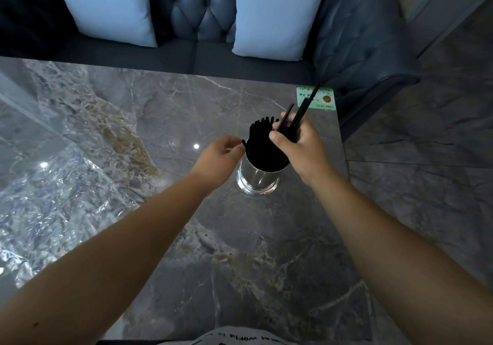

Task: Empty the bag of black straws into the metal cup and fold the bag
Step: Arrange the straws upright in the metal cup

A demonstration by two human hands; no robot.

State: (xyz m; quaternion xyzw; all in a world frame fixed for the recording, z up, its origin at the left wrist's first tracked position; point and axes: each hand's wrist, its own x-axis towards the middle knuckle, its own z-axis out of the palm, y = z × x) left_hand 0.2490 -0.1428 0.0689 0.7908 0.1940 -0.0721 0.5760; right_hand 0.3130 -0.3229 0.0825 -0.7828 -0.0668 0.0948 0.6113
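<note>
A shiny metal cup (257, 179) stands upright on the marble table (240, 238), packed with black straws (262, 150) that stick up past its rim. My right hand (298, 147) grips a few more black straws (306, 107) just above the cup's right side; they point up and away. My left hand (220, 158) rests against the cup's left rim, fingers curled at the straws there. The clear plastic bag (53, 192) lies flat and crinkled on the table at the left, apart from both hands.
A green card (324, 99) lies at the table's far right corner. Behind the table stands a dark tufted sofa (202, 11) with two pale blue cushions (112, 6). The table's right edge drops to a grey tiled floor (426, 171).
</note>
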